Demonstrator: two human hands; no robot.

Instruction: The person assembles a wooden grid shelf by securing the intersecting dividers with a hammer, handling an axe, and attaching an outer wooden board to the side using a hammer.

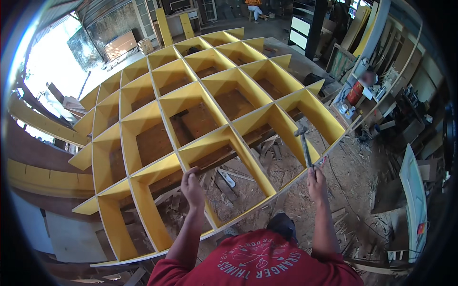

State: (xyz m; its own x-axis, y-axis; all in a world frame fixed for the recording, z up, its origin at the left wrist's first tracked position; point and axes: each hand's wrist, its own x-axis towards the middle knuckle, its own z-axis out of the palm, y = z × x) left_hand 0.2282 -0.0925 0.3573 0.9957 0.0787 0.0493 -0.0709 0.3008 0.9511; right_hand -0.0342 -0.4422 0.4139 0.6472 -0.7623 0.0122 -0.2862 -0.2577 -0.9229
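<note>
A large curved lattice of interlocked yellow panels (238, 138) with pale edges fills the middle of the view. My right hand (316, 183) is wrapped round the handle of a hammer (307, 150), which is held upright with its head at the top, over the near right part of the lattice. On the near side, my left hand (192, 188) is closed on the top edge of a yellow panel; its fingertips are partly hidden. A curved yellow strip (286, 185) runs along the lattice's near rim, between my two hands.
Wood scraps and shavings litter the floor (329, 209) by my feet. A cable (350, 205) crosses it on the right. A pale curved board (414, 205) stands at the far right, below a cluttered bench (362, 102). At the back, another person (256, 10) sits.
</note>
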